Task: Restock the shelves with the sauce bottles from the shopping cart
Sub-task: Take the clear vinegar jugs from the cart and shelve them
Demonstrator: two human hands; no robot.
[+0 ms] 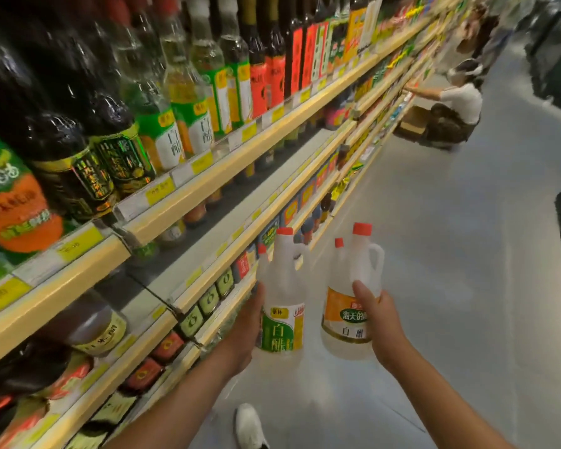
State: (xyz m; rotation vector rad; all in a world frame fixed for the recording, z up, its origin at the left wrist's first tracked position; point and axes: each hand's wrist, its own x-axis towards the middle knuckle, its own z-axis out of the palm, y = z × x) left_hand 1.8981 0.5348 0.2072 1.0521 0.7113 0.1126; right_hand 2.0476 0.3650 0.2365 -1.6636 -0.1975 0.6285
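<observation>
We stand in a supermarket aisle, a grey floor (450, 254) running up the right of the frame and long shelves (208, 186) with cream edges filling the left.

Low in the centre, our left hand (250, 325) grips a green-labelled bottle (284, 306) from its left side. The thumb lies up along the clear plastic and the other fingers are hidden behind it. Just right of centre, our right hand (382, 322) grips an orange-labelled bottle (350, 319) from its right side, thumb across the front above the label.

Both bottles are clear jugs with red caps and moulded handles. We hold them upright in the air over the floor, near each other but apart, in front of the lower shelves. A second, smaller red cap shows just left of each jug's neck; we cannot tell what holds those bottles.

Below our forearms, at the bottom edge, sits a white shoe (248, 426). To the left, the grey shelf board (272, 170) of the second tier shows behind its edge strip. On the tier above stand dark bottles (62, 140) at the upper left, then clear bottles with green labels (182, 102), with yellow price tags (159, 192) along the edge below them.

Far up the aisle, at the upper right, another person (457, 105) crouches by the shelves with one arm stretched towards them, a cardboard box (412, 121) just beside.
</observation>
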